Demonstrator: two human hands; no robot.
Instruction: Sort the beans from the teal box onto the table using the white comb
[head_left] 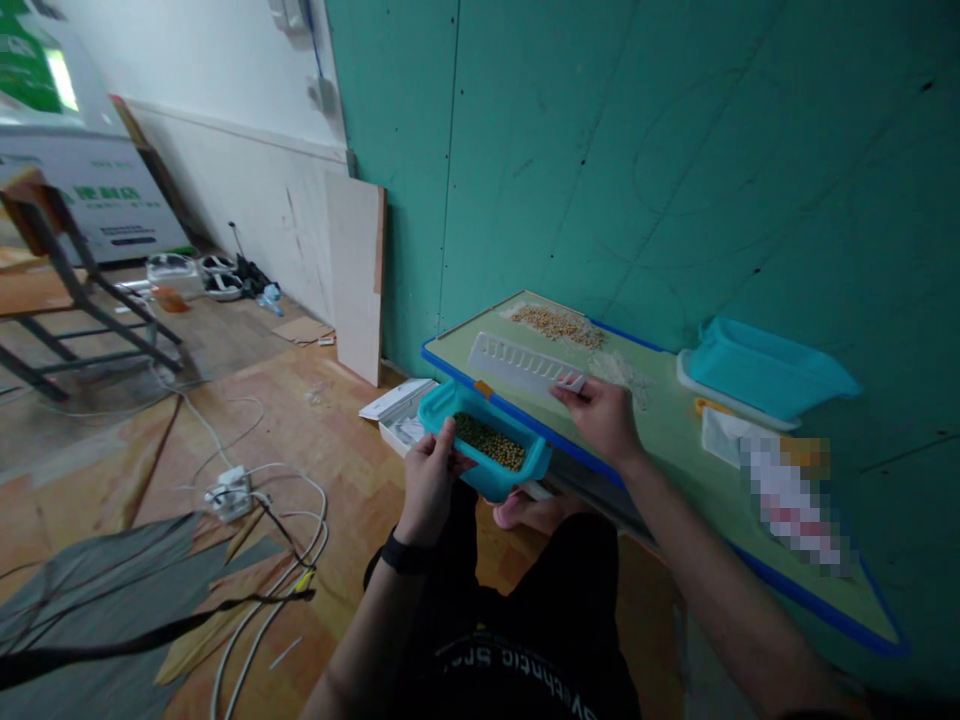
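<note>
Loose grain — beyond slotted tray

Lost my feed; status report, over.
Left hand grips teal bean tub at table edge. Right hand holds white slotted tray. Bean pile beyond it.

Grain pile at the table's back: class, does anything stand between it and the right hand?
Yes: the white slotted piece, whose end the right hand holds, lies across the green table in front of the grain pile. The left hand holds the teal container.
</note>
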